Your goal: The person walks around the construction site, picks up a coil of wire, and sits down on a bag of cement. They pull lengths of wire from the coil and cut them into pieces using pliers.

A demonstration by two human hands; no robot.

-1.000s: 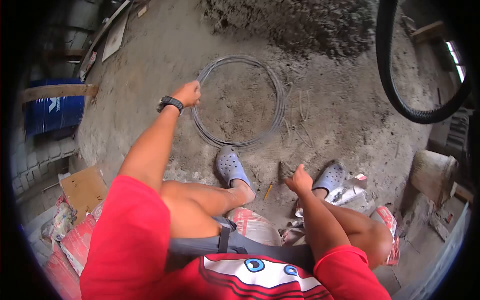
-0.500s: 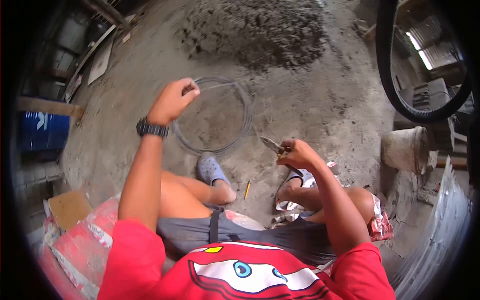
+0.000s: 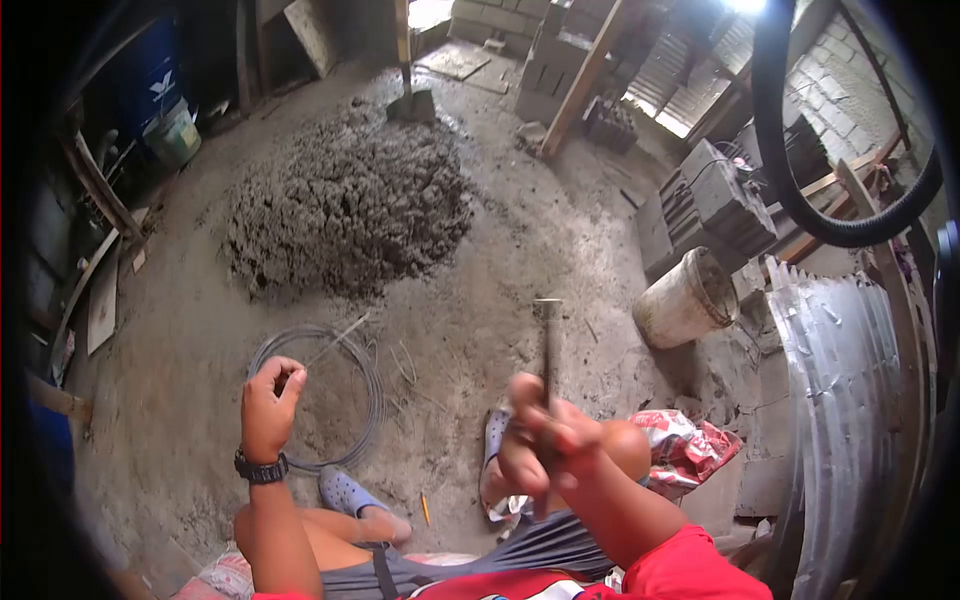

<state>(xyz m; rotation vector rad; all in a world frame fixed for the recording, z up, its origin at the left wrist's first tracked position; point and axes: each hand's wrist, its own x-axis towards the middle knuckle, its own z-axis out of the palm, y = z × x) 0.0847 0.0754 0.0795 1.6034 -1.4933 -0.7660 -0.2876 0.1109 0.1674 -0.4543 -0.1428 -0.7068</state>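
My left hand (image 3: 268, 408), with a dark watch at its wrist, is closed in a pinch. A thin piece of wire (image 3: 338, 338) runs from its fingertips toward the upper right. Below and around it on the ground lies a coil of grey wire (image 3: 376, 400). My right hand (image 3: 545, 440) is raised above my knee and smeared by motion. Its fingers are closed round pliers (image 3: 548, 350), seen as a dark narrow upright shape with a pale tip. Loose wire bits (image 3: 404, 362) lie between the coil and my right hand.
A heap of wet mortar (image 3: 350, 195) with a shovel (image 3: 411, 105) stands ahead. To the right are a dirty bucket (image 3: 680, 305), concrete blocks (image 3: 715, 205) and corrugated sheets (image 3: 840, 370). A yellow pencil (image 3: 425, 509) lies between my feet. A black hose-like loop (image 3: 775, 130) hangs at upper right.
The view has tilted up and turned right, showing more of the room. My right hand has lifted and turned with the pliers, now pointing upward. My left hand stays pinched near the coil.
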